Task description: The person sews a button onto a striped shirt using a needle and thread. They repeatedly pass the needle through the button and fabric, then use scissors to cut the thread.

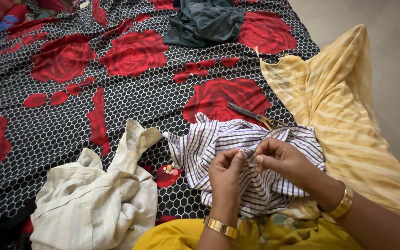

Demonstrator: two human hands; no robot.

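Here both hands' fingers point(239, 155) pinch the striped shirt point(209, 143) closed.

White shirt with purple-black checks point(218, 143), crumpled on rose-print sheet, fold pinched at centre.

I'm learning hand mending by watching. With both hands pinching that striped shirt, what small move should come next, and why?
Probably draw the right hand away from the left hand: both pinch one spot on the striped shirt, as if mid-stitch, and the scissors lie untouched beyond.

Single head-worn view, looking steeply down and forward from close above hands; lap at bottom edge, patterned bedsheet point(130, 99) filling frame beyond
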